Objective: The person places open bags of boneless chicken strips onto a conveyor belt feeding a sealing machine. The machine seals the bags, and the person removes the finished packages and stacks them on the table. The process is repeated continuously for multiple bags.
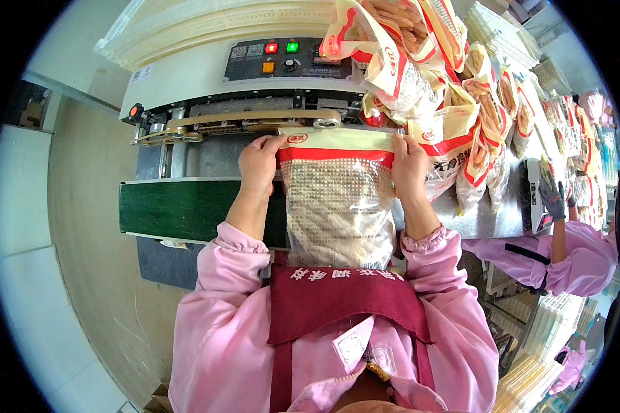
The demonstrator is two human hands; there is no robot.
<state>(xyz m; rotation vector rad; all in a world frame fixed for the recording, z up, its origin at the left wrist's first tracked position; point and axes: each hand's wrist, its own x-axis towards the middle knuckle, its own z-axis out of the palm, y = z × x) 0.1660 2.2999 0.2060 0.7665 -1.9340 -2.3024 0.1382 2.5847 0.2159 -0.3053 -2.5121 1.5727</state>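
Note:
Both of my hands hold a filled plastic food bag (338, 206) by its top corners. My left hand (261, 162) pinches the left corner and my right hand (411, 162) pinches the right one. The bag's cream top edge is stretched flat between them, just below the belt and metal roller of a continuous band sealer (248, 116). A red band and printed writing cross the bag, with pale contents behind the clear film. Its lower part rests close to my maroon apron (341, 304). Under and left of the bag runs the sealer's green conveyor belt (186, 209).
Several open, filled bags (444, 124) crowd the steel table (491, 222) on the right. Beyond them a co-worker's gloved hand (552, 199) is at a scale (537, 196). Plastic trays (227, 26) lie atop the sealer, behind its lit control panel (289, 59).

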